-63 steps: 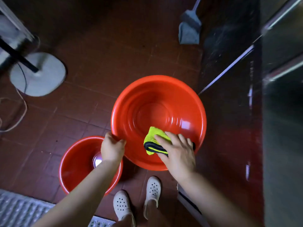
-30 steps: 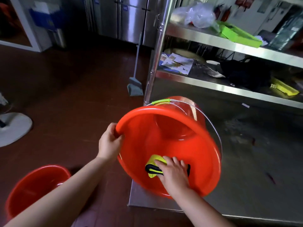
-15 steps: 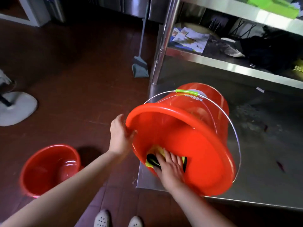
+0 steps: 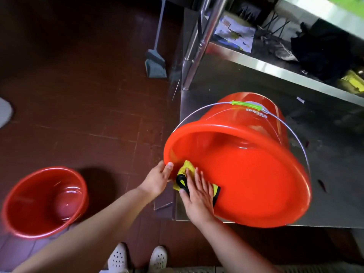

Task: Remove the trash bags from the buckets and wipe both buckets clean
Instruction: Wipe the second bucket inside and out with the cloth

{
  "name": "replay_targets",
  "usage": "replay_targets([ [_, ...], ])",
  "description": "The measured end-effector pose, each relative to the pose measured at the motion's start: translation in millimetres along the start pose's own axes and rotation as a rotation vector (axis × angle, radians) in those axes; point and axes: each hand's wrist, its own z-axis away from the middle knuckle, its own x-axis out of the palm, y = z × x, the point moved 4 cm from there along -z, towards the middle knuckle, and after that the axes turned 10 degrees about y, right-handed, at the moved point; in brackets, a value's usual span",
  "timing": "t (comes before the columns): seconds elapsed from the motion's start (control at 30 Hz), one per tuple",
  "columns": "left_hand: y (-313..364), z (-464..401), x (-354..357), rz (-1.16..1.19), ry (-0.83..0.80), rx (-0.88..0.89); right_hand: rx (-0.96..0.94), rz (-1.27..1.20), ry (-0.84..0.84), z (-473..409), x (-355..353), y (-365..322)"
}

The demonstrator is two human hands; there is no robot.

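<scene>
A large red bucket (image 4: 254, 174) lies tilted on its side over the lowest steel shelf, its mouth facing me and its wire handle with a green grip arching over the top. My left hand (image 4: 158, 179) grips the bucket's rim at the left. My right hand (image 4: 198, 192) lies flat with straight fingers on a yellow cloth with black trim (image 4: 184, 174), pressing it against the inner wall near the rim. A second red bucket (image 4: 42, 201) stands upright on the floor at the lower left. No trash bag shows in either bucket.
A steel rack (image 4: 246, 64) with a shiny post rises at the right, its shelves holding papers and dark items. A grey dustpan (image 4: 155, 64) leans by the post. A white fan base (image 4: 5, 113) sits at the left edge. My white shoes (image 4: 137, 259) stand on brown tiles.
The big bucket went from upright on the floor to tilted on its side over the steel shelf. My right hand and cloth have slid left along the inner wall toward my left hand.
</scene>
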Motion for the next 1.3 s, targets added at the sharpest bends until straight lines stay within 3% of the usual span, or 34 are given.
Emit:
replay_targets([
  [0.33,16.5,-23.2,0.2,-0.476,-0.009,0.168,0.124,0.068,0.002,-70.7,14.4,29.5],
  [0.7,63.5,-61.9,-16.3,-0.695,0.095,0.283,0.202,0.103,0.207,-211.2,5.3,100.0],
  [0.9,50.7,-70.1,-15.6,-0.492,0.077,0.378,0.232,0.207,0.28,-233.8,8.7,111.2],
  [1.1,10.4,-63.4,6.1,-0.046,-0.015,0.113,0.287,0.112,0.227,-219.4,6.6,92.8],
  [1.3,2.6,-63.8,4.7,0.045,0.058,0.117,0.066,0.092,0.15,-109.2,17.8,26.4],
])
